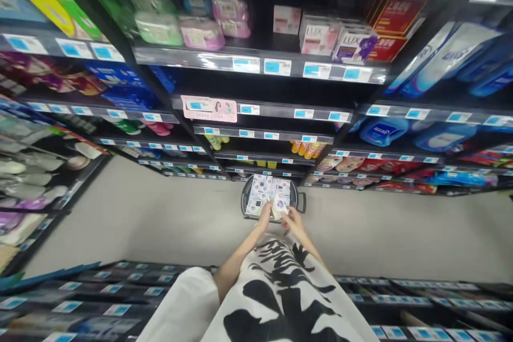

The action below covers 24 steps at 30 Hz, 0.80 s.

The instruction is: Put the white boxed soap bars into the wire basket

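Observation:
A dark round basket [243, 204] with a side handle stands low in front of me, filled with small white boxes [261, 186] that carry coloured print. Over its near side, a small white box [280, 204] sits tilted between my two hands. My left hand [263, 216] has its fingertips at the box's left edge. My right hand [294, 220] grips the lower right corner of the same box. The boxes under my hands are partly hidden.
Ahead rises a dark shelf unit with price tags, holding LUX soap boxes [320, 36], red boxes [395, 13] and wrapped soaps [202, 32]. Blue bottles [382, 131] stand to the right. Slippers [24, 176] hang at left. Behind me is another shelf row [116, 291]; grey floor [172, 214] lies between.

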Available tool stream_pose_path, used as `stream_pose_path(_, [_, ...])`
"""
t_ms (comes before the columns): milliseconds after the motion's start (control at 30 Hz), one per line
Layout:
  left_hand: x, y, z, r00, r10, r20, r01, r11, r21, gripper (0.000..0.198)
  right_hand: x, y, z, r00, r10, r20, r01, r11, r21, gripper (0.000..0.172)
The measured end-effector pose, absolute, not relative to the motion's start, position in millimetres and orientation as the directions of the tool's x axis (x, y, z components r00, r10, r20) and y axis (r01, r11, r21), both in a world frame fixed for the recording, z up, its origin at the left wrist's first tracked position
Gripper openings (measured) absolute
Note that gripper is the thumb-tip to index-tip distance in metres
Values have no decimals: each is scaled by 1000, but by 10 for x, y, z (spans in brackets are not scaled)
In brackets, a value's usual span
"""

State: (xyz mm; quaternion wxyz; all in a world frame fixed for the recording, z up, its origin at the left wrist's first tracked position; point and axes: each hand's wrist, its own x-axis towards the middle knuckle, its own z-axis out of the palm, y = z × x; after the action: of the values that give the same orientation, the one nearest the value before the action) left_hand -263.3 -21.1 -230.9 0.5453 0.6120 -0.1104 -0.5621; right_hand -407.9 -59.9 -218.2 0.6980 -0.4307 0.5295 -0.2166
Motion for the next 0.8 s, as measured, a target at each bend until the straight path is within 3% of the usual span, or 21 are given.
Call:
stream_pose_path(133, [-2198,66,-2459,192,-805,-561,443,-439,781,53,-3905,-422,-2321,125,-831,-543,43,551,-833,53])
stream_pose_path(300, [-1839,515,-2558,-39,-816,-577,518,-510,686,56,-3676,-268,-2482,138,-781,-609,-58,608,-792,48])
stream_pose_path(500, [-1603,514,-2615,-88,-819,-568,535,-520,666,60,-3478,37,-2506,108,-803,-587,-28,588,-809,57])
stream_pose_path(667, [-1487,341,-2425,-289,-857,-426,416,-513,751,92,-3428,119,-2460,-55,-883,-465,-17,467,-884,58])
stream_pose_path(800, [-1501,270,-2272,-400,-871,-284,271,-408,872,85,-3478,64,-2454,-158,-863,-480,36,481,-876,62])
